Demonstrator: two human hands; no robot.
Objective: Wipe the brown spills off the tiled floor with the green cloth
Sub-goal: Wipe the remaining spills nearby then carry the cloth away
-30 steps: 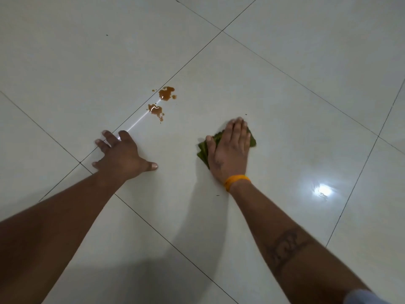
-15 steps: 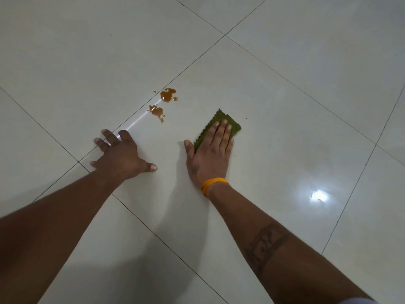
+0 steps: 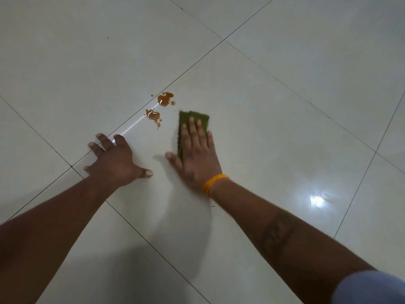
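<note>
Right hand (image 3: 197, 156) flat on green cloth (image 3: 192, 121), slid nearer brown spills (image 3: 160, 108), left hand (image 3: 116, 161) unmoved, splayed

The green cloth (image 3: 193, 122) lies flat on the tiled floor (image 3: 274, 132) just left of the frame's centre, a folded, roughly rectangular pad of dull olive green with its long side running up and down the frame. Only its upper part and left edge show. The brown spills (image 3: 160, 108) sit just to its upper left, apart from it: two glossy amber-brown puddles with ragged outlines, one above the other, with a few small droplets around them. They lie beside a dark grout line on the pale glossy tiles.
</note>
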